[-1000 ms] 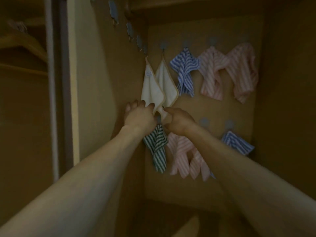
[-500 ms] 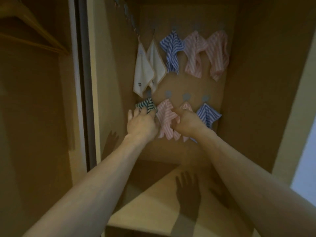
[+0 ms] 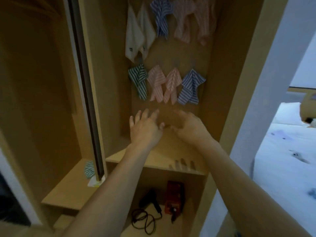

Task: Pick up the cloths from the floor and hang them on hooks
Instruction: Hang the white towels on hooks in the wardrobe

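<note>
Both hands empty, fingers spread: left hand [image 3: 145, 129] & right hand [image 3: 191, 129] just below lower row of hung cloths [image 3: 164, 84], not touching.

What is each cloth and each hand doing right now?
Two white cloths: hanging, top row.
Blue striped cloth: hanging, top row.
Two pink striped cloths: hanging, top row.
Green striped cloth: hanging, lower row.
Two lower pink striped cloths: hanging.
Lower blue striped cloth: hanging.
Small green striped cloth: lying on ledge, not hung.
Left hand: open, empty.
Right hand: open, empty.
</note>
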`<move>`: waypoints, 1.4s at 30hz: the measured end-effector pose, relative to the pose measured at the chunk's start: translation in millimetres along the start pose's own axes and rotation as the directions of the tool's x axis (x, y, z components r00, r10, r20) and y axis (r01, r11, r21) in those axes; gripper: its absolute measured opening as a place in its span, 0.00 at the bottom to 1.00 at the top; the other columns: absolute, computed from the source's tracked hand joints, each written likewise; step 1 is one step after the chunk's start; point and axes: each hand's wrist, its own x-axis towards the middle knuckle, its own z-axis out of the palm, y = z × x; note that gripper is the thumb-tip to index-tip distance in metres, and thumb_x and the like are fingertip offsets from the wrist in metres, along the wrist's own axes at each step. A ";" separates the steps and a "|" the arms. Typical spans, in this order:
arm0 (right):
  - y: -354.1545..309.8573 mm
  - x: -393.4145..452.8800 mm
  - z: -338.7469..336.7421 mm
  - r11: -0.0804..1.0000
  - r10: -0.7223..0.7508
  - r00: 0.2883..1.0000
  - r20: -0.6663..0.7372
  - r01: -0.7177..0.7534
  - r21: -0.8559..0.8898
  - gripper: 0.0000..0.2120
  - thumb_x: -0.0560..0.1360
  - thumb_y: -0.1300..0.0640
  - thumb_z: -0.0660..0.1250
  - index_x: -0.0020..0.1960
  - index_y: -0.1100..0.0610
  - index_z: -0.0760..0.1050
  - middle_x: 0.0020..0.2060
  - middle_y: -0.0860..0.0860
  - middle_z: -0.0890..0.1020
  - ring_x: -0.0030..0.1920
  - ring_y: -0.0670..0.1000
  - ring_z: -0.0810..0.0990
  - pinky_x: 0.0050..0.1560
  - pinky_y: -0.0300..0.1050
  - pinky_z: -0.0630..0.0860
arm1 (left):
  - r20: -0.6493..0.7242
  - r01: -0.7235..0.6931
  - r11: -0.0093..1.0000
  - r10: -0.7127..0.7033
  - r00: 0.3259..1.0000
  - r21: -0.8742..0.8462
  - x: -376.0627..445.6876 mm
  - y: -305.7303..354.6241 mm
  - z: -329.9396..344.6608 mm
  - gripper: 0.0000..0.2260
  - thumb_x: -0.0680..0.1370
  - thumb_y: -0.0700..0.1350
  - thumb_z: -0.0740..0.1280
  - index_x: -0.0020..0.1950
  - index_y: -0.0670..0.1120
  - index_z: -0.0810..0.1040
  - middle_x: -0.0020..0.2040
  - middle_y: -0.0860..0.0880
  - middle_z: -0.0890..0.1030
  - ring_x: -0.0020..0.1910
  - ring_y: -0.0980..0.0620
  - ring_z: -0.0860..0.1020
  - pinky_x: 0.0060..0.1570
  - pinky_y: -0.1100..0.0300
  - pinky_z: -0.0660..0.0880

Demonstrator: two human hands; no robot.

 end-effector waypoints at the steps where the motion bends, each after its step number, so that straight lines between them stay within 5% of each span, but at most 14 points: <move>1: 4.8 -16.5 1.5 1.000 -0.005 1.000 -0.014 0.005 -0.015 0.31 0.76 0.48 0.68 0.76 0.48 0.60 0.71 0.53 0.68 0.70 0.55 0.68 0.67 0.50 0.70 | 0.015 0.008 1.000 -0.008 1.000 -0.013 -15.6 5.3 1.8 0.24 0.82 0.58 0.56 0.78 0.57 0.58 0.79 0.50 0.59 0.78 0.44 0.53 0.76 0.41 0.48; 12: 45.9 -202.0 20.2 0.987 0.157 0.987 0.024 -0.157 0.023 0.29 0.77 0.48 0.66 0.75 0.49 0.62 0.71 0.52 0.69 0.70 0.55 0.68 0.65 0.51 0.69 | 0.144 0.028 0.995 -0.014 0.989 -0.097 -192.8 53.6 34.9 0.25 0.81 0.58 0.58 0.78 0.56 0.59 0.78 0.48 0.61 0.78 0.45 0.55 0.75 0.43 0.49; 22: 59.8 -326.9 19.9 0.918 0.397 0.917 -0.037 -0.397 0.013 0.29 0.77 0.48 0.65 0.75 0.50 0.61 0.70 0.51 0.70 0.70 0.53 0.68 0.66 0.50 0.69 | 0.326 -0.069 0.976 0.135 0.936 -0.207 -283.5 85.3 53.9 0.25 0.82 0.57 0.58 0.78 0.55 0.59 0.79 0.48 0.59 0.79 0.47 0.52 0.77 0.43 0.49; 32: 37.9 -448.4 45.4 0.728 0.685 0.724 -0.079 -0.681 0.079 0.27 0.77 0.49 0.67 0.74 0.51 0.65 0.68 0.51 0.72 0.67 0.52 0.71 0.65 0.51 0.72 | 0.451 -0.227 0.927 0.346 0.823 -0.298 -362.0 83.0 69.7 0.25 0.81 0.57 0.60 0.77 0.54 0.61 0.78 0.49 0.61 0.78 0.48 0.55 0.76 0.44 0.50; 42: 44.8 -562.2 41.2 0.503 0.856 0.475 -0.206 -0.856 0.117 0.27 0.75 0.50 0.68 0.72 0.51 0.67 0.67 0.52 0.73 0.67 0.51 0.70 0.65 0.45 0.68 | 0.565 -0.411 0.807 0.590 0.577 -0.424 -457.9 127.4 89.7 0.25 0.80 0.55 0.63 0.76 0.55 0.62 0.78 0.49 0.62 0.78 0.47 0.56 0.76 0.44 0.51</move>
